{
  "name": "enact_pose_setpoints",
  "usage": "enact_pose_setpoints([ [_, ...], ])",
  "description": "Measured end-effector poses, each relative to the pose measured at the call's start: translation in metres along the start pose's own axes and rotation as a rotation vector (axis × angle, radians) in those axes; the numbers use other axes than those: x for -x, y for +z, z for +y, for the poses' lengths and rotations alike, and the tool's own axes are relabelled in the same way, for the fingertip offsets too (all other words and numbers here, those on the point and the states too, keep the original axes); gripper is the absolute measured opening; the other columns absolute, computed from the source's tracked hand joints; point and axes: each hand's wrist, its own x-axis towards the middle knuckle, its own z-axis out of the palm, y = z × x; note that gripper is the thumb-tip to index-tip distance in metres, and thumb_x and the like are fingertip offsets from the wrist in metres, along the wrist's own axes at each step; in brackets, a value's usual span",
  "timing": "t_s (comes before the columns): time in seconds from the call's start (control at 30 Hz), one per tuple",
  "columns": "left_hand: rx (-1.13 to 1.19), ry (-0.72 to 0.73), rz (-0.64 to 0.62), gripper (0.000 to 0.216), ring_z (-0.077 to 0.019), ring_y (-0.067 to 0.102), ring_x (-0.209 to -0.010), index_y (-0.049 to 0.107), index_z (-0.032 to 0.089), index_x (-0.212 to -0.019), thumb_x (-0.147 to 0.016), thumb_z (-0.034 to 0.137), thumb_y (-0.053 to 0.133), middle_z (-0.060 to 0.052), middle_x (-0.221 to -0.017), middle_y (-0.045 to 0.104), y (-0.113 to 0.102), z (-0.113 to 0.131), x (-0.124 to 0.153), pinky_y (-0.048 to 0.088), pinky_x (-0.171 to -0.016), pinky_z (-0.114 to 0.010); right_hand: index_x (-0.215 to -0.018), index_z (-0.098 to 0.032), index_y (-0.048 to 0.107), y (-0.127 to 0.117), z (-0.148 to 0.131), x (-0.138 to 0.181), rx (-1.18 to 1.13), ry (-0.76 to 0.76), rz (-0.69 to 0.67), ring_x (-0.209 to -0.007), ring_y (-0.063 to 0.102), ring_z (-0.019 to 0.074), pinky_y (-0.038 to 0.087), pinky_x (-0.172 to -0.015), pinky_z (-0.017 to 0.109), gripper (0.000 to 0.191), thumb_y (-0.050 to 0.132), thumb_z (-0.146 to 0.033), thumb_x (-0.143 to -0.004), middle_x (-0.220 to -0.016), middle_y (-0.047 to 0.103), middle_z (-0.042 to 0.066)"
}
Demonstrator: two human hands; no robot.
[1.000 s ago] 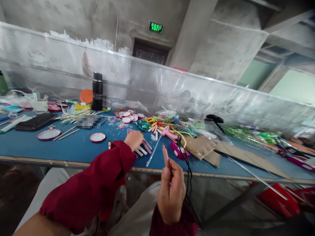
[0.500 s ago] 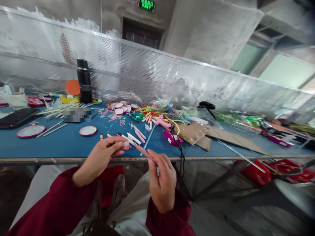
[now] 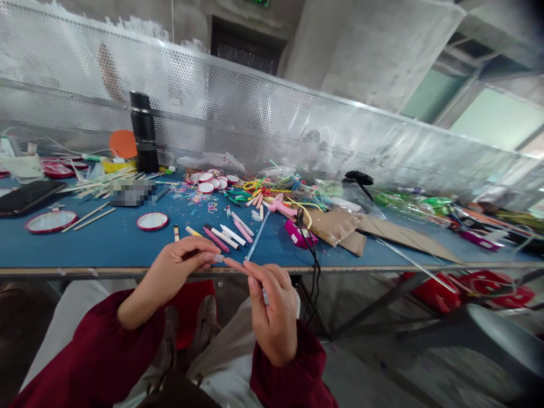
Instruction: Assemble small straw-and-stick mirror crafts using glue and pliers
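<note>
Craft workshop | bare concrete seen at 1 o'clock | workbench backed by perforated screen at 12 | sticks strewn at 9, cardboard laid at 3

So from my end I'm looking at a pretty raw room: bare grey concrete wall, patchy white smears up on the left, and a dark doorway with a green lit sign half cropped above it. A perforated metal screen runs behind the blue-topped table, slanting down rightward on my feed. Pale greenish panels glow upper right. The grey floor is kinda dim.
</note>
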Motion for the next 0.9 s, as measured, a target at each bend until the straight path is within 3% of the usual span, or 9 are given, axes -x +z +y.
enact_pose_setpoints([
  [0.07,-0.112,0.106,-0.013,0.013,-0.0207,0.069,-0.093,0.079,0.022,-0.085,-0.079,0.032,0.073,-0.005,-0.097,0.076,-0.002,0.002,0.0,0.056,-0.087,-0.031,-0.117,-0.023,0.067,0.001,0.001,0.001,-0.028,0.008,-0.022,-0.092,0.064,0.0184,0.049,-0.084,0.035,0.026,0.049,-0.02,-0.099,-0.097,0.071,0.005],
  [0.13,-0.114,0.118,0.008,0.013,-0.0214,0.068,-0.094,0.079,0.022,-0.085,-0.078,0.031,0.074,-0.005,-0.097,0.076,-0.003,0.001,0.001,0.055,-0.089,-0.031,-0.117,-0.023,0.067,0.004,0.001,0.004,-0.103,0.065,-0.044,-0.093,0.065,0.0179,0.05,-0.084,0.034,0.025,0.05,-0.023,-0.1,-0.099,0.071,0.005],
  [0.27,0.186,-0.033,0.11,0.024,-0.0186,0.068,-0.086,0.078,0.021,-0.092,-0.073,0.035,0.081,-0.005,-0.096,0.077,0.002,-0.006,0.005,0.056,-0.078,-0.028,-0.118,-0.023,0.066,0.017,-0.002,0.011,-0.305,0.269,-0.091,-0.089,0.067,0.0164,0.052,-0.079,0.029,0.026,0.048,-0.031,-0.102,-0.094,0.073,0.003],
  [0.37,0.416,-0.122,0.167,0.026,-0.0163,0.068,-0.079,0.078,0.018,-0.089,-0.069,0.034,0.085,-0.006,-0.092,0.077,0.008,-0.009,0.009,0.055,-0.074,-0.026,-0.117,-0.023,0.066,0.028,-0.006,0.017,-0.373,0.336,-0.089,-0.088,0.068,0.0164,0.052,-0.078,0.029,0.027,0.047,-0.035,-0.102,-0.094,0.073,0.003],
  [0.63,0.525,-0.091,0.28,0.019,-0.01,0.064,-0.071,0.076,0.019,-0.08,-0.069,0.031,0.086,-0.001,-0.08,0.073,0.012,-0.011,0.018,0.052,-0.068,-0.018,-0.124,-0.026,0.062,0.042,-0.02,0.025,-0.317,0.214,0.002,-0.105,0.066,0.0179,0.051,-0.091,0.032,0.027,0.047,-0.025,-0.102,-0.113,0.072,0.004],
  [0.9,0.547,-0.09,0.286,0.021,-0.0109,0.064,-0.075,0.075,0.019,-0.08,-0.069,0.033,0.086,-0.001,-0.08,0.072,0.016,-0.012,0.019,0.052,-0.068,-0.018,-0.123,-0.023,0.064,0.04,-0.019,0.018,-0.251,0.124,0.042,-0.102,0.067,0.0185,0.053,-0.089,0.033,0.028,0.049,-0.02,-0.1,-0.11,0.073,0.005],
])
